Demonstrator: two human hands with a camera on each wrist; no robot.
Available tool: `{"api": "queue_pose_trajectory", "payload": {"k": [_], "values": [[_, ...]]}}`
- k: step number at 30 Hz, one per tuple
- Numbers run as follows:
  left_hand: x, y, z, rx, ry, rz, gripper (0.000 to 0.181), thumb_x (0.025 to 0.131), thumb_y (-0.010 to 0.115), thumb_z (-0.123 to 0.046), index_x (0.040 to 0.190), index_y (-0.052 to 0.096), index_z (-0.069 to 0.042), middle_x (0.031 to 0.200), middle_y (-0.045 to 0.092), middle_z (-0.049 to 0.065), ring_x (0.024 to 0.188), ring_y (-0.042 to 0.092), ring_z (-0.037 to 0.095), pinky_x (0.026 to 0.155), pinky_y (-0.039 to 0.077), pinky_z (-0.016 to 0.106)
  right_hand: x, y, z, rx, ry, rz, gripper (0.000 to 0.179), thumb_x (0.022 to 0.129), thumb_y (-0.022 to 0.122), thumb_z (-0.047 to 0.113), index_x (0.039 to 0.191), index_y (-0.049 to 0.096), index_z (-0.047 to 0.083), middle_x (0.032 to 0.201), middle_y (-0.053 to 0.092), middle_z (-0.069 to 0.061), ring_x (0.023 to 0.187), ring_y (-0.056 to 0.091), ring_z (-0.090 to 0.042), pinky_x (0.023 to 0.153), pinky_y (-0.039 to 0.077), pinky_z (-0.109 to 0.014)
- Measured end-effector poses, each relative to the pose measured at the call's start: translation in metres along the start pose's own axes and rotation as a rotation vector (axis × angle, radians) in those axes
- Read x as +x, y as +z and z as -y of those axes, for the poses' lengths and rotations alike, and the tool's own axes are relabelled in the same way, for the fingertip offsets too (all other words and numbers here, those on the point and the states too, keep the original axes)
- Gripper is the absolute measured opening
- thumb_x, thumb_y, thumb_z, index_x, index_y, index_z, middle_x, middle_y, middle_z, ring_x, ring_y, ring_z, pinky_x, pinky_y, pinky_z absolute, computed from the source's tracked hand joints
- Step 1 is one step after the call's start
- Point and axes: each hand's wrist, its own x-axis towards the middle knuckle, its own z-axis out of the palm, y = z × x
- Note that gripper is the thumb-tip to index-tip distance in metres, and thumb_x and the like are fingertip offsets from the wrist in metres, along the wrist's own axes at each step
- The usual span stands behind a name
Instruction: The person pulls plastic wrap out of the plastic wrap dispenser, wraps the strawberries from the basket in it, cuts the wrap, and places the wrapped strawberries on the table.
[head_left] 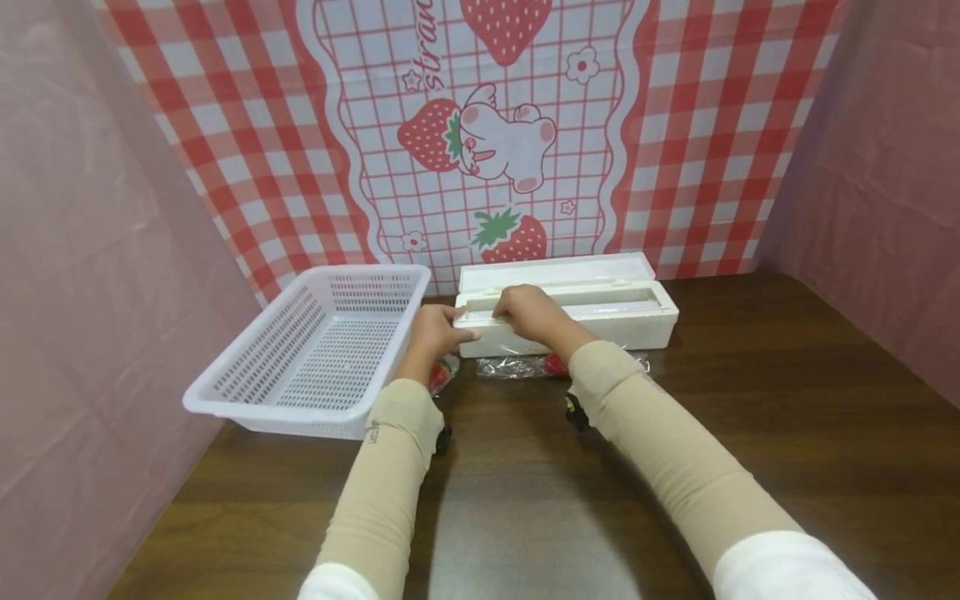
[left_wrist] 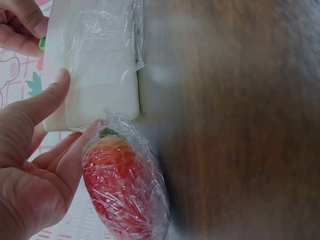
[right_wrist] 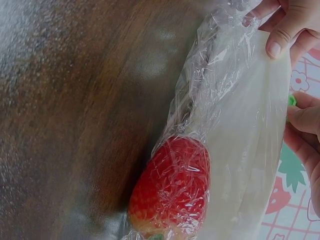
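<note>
A long white plastic-wrap box (head_left: 637,331) stands with its lid raised at the back. My left hand (head_left: 437,333) grips its left end, thumb on the front and the other fingers at the end and behind. At the box's trough, my right hand (head_left: 534,312) pinches a small green slider (right_wrist: 292,101) between thumb and fingers. Cling film (left_wrist: 107,30) hangs down the box's front. One film-wrapped strawberry (left_wrist: 122,185) lies by the left end, close to my left fingers. Another wrapped strawberry (right_wrist: 175,182) lies before the box, under my right wrist in the head view.
A white perforated plastic basket (head_left: 352,421) stands to the left, its right rim near my left hand. Behind the box hangs a red-checked cloth (head_left: 697,167) with strawberry prints. Pink cloth walls (head_left: 877,208) flank the brown wooden table (head_left: 510,517).
</note>
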Motion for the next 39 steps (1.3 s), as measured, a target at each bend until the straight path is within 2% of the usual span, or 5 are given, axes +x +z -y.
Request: {"api": "queue_pose_trajectory", "payload": {"k": [6, 18, 32, 39], "values": [[0.001, 0.001, 0.001, -0.009, 0.003, 0.0, 0.054, 0.07, 0.089, -0.021, 0.118, 0.069, -0.004, 0.097, 0.073, 0.017, 0.049, 0.061, 0.013, 0.05, 0.054, 0.026, -0.001, 0.0, -0.002, -0.006, -0.005, -0.003, 0.022, 0.081, 0.063, -0.009, 0.094, 0.077, 0.003, 0.092, 0.072, -0.011, 0.091, 0.067, -0.028, 0.09, 0.051, -0.04], [0.0, -0.001, 0.002, -0.038, 0.01, -0.007, 0.052, 0.07, 0.089, -0.02, 0.115, 0.07, -0.001, 0.095, 0.073, 0.018, 0.048, 0.061, 0.014, 0.05, 0.054, 0.027, -0.002, -0.001, -0.002, 0.005, 0.027, 0.007, 0.022, 0.082, 0.063, -0.008, 0.096, 0.077, 0.002, 0.095, 0.072, -0.011, 0.094, 0.067, -0.028, 0.091, 0.051, -0.039], [0.001, -0.001, 0.003, -0.011, 0.021, -0.009, 0.054, 0.07, 0.089, -0.021, 0.117, 0.07, -0.004, 0.095, 0.073, 0.017, 0.046, 0.059, 0.012, 0.049, 0.053, 0.026, -0.006, -0.005, -0.002, 0.009, 0.043, 0.017, 0.021, 0.083, 0.063, -0.008, 0.097, 0.076, 0.001, 0.095, 0.072, -0.011, 0.095, 0.067, -0.028, 0.092, 0.051, -0.039], [0.0, 0.0, 0.003, 0.006, 0.009, -0.003, 0.054, 0.07, 0.089, -0.023, 0.117, 0.07, -0.006, 0.092, 0.073, 0.015, 0.047, 0.06, 0.013, 0.05, 0.053, 0.026, -0.013, -0.006, -0.01, -0.005, 0.07, 0.025, 0.019, 0.086, 0.064, -0.006, 0.098, 0.076, 0.002, 0.097, 0.072, -0.011, 0.095, 0.067, -0.028, 0.092, 0.051, -0.039]]}}
